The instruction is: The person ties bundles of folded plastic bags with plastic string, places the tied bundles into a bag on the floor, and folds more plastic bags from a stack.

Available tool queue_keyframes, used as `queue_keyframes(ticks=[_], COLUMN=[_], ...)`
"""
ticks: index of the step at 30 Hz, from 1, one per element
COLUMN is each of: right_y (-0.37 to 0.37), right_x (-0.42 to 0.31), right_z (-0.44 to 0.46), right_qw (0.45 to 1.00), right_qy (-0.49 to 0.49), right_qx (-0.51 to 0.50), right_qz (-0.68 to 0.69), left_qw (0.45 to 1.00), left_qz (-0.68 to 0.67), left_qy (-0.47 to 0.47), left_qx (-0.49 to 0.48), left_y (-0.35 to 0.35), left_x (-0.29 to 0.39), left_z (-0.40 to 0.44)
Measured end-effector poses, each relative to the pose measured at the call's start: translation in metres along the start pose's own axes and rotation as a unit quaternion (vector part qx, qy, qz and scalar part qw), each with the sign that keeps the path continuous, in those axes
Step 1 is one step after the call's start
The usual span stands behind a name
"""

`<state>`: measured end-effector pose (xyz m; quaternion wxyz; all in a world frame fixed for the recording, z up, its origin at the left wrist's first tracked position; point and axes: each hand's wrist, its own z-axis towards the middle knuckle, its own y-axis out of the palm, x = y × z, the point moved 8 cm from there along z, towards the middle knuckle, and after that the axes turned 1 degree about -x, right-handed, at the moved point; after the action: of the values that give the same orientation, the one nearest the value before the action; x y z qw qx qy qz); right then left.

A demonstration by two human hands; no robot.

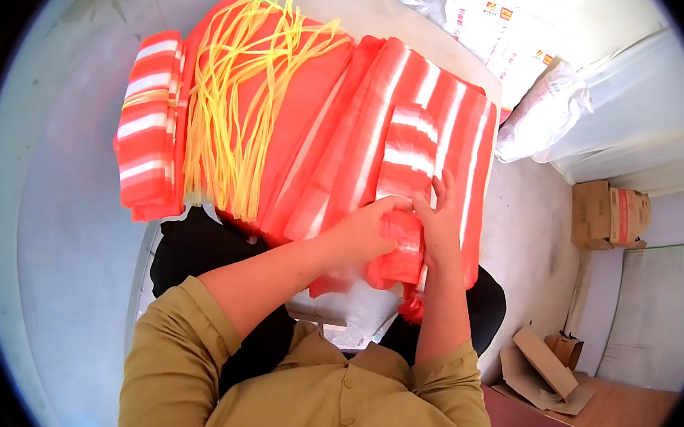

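Left hand fingers grip near end of red-white bundle atop striped sheets; right hand alongside, can't tell grip. Likely folding step; next move calls for keeping layers tight.

One head-worn camera looks forward and down, close above both hands

The pile of sheets is plain red towards its left edge and red with long white stripes towards its right edge, where the folded bundle carries white bands across red. At the pile's left edge, the tied bundle repeats the red and white banding, beside bright yellow strips. The shirt is plain olive-brown, the trousers black, and the carton brown with a red panel.
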<state>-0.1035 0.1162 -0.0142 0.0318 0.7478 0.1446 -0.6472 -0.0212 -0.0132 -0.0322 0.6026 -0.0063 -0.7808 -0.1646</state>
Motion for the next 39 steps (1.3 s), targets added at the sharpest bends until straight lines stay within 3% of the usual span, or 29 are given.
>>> queue_keyframes(ticks=[4, 7, 10, 14, 15, 16, 17, 19, 22, 25, 34, 37, 39], right_y=[0.009, 0.020, 0.020, 0.020, 0.020, 0.019, 0.016, 0.017, 0.019, 0.018, 0.015, 0.011, 0.017], right_x=[0.002, -0.006, -0.005, 0.002, 0.003, 0.006, 0.011, 0.012, 0.010, 0.009, -0.005, -0.005, -0.011], right_z=[0.006, 0.000, 0.002, 0.005, 0.005, 0.007, 0.009, 0.011, 0.008, 0.007, 0.002, 0.002, 0.000], right_qw=[1.000, 0.999, 0.999, 0.998, 0.999, 0.999, 0.999, 0.999, 0.999, 0.999, 0.996, 0.991, 0.982], right_qy=[0.019, 0.028, -0.007, 0.000, 0.002, 0.001, 0.000, -0.003, -0.004, -0.004, 0.036, 0.050, 0.068], right_qx=[0.009, 0.011, 0.001, 0.018, 0.029, 0.029, 0.028, 0.026, 0.027, 0.025, 0.030, 0.019, -0.006], right_qz=[-0.009, 0.030, 0.043, 0.054, 0.043, 0.036, 0.029, 0.027, 0.039, 0.040, 0.073, 0.121, 0.176], left_qw=[0.996, 0.992, 0.973, 0.976, 0.988, 0.979, 0.928, 0.851, 0.752, 0.747, 0.759, 0.795, 0.882], left_qz=[0.087, 0.117, 0.174, 0.088, 0.121, 0.169, 0.211, 0.403, 0.506, 0.479, 0.474, 0.418, 0.259], left_qy=[0.011, -0.034, -0.077, -0.103, -0.068, 0.034, 0.134, 0.012, -0.003, -0.132, -0.118, -0.064, -0.039], left_qx=[-0.013, -0.046, -0.132, -0.173, -0.064, 0.108, 0.275, 0.336, 0.423, 0.442, 0.431, 0.435, 0.391], left_y=[-0.002, -0.003, -0.001, -0.034, -0.061, -0.099, -0.134, -0.163, -0.194, -0.223, -0.234, -0.227, -0.219], left_x=[-0.004, 0.001, 0.026, 0.038, 0.042, 0.037, 0.035, 0.061, 0.049, 0.029, 0.030, 0.042, 0.037], left_z=[0.001, -0.009, -0.034, -0.052, -0.045, -0.032, -0.034, -0.058, -0.067, -0.068, -0.073, -0.077, -0.068])
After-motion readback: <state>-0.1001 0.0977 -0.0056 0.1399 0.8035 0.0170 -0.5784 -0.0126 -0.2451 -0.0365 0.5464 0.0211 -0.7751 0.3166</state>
